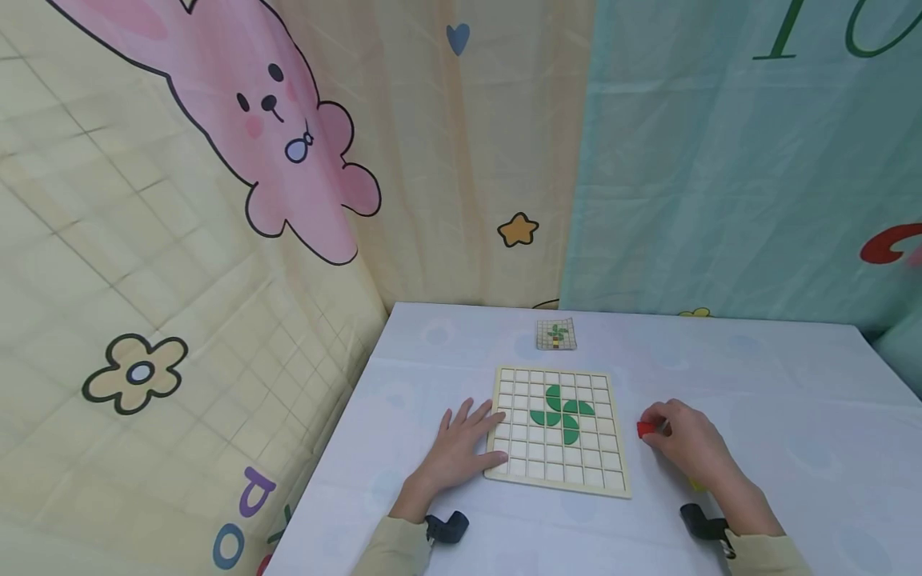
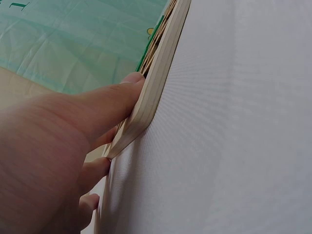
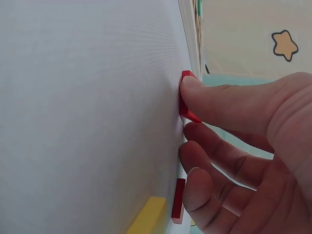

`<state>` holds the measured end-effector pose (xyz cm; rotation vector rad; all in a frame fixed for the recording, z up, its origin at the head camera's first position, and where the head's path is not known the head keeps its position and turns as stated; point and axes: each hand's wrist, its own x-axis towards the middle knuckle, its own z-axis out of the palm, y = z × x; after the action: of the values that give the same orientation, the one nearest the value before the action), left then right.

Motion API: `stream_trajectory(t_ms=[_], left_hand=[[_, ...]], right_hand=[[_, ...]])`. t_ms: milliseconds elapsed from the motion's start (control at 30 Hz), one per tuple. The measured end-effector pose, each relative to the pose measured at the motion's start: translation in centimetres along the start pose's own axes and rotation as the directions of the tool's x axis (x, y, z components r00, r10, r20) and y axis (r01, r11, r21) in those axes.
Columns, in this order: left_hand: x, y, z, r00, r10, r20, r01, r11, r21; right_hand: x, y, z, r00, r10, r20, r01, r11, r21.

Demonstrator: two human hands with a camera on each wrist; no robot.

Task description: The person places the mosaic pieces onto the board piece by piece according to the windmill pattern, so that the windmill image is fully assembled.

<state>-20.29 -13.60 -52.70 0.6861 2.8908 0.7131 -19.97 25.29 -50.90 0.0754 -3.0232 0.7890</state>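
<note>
The left hand, spread, touches a pale, round-cornered grid board; the right hand pinches a flat-sided red block

Head view from high, facing forward and down, wrist views close, low, sideways (board edge shared)

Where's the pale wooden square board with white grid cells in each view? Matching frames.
Head: pale wooden square board, lower centre.
Left wrist: board edge-on, slanting down from top centre.
Right wrist: board, thin edge-on strip at top, right of centre.
Shared landmark: teal fabric backdrop: head, upper right; left wrist, upper left; right wrist, right of centre.
</note>
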Motion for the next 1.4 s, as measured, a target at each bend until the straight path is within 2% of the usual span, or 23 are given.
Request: stream_trajectory(t_ms=[400,1400], left_hand=[[0.04,0.04,-0.02,1.0,-0.007,0.001,0.007,1.0,0.012],[0.14,-0.14,0.21,1.0,-0.01,0.004,0.01,1.0,0.023]], right_hand=[[-0.07,-0.03,-0.07,1.0,-0.012,-0.008,0.012,1.0,0.023],[-0.34,-0.79,-0.61,1.0,0.02,-0.001,-0.02,0.996,0.082]])
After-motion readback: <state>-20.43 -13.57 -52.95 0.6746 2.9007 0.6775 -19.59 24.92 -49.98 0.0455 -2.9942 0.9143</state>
